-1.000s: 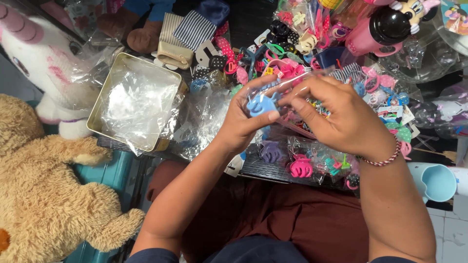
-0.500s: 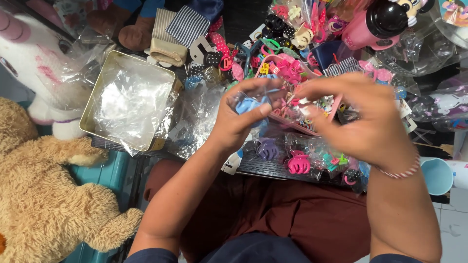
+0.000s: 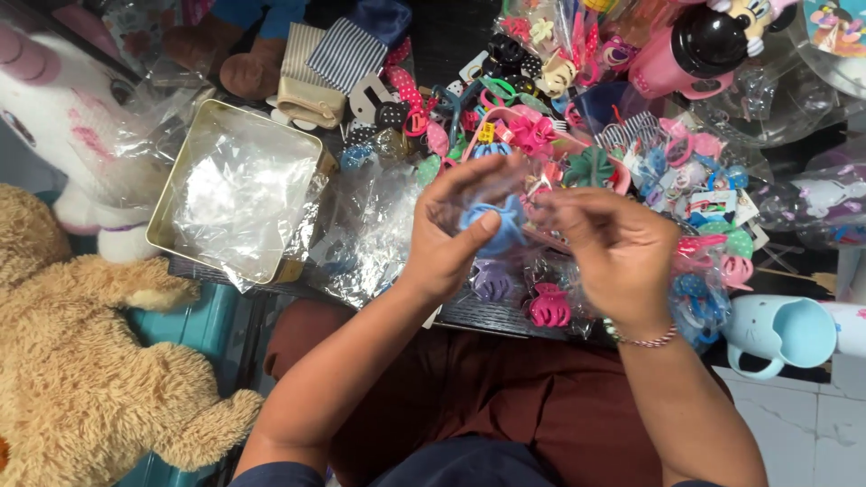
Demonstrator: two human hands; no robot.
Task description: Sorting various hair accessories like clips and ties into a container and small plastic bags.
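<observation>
Seemingly both hands [image 3: 541, 239] pinch a blue hair clip [image 3: 498, 225] — over a cluttered dark table [image 3: 469, 314].

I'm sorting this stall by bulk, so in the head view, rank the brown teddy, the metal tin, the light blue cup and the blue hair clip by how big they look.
1. Teddy, though it lies nearer the camera.
2. Tin.
3. Cup.
4. Clip, held in the left hand.

Bright, even light; fingers [image 3: 577, 212] motion-blurred, perhaps glare on plastic.
</observation>
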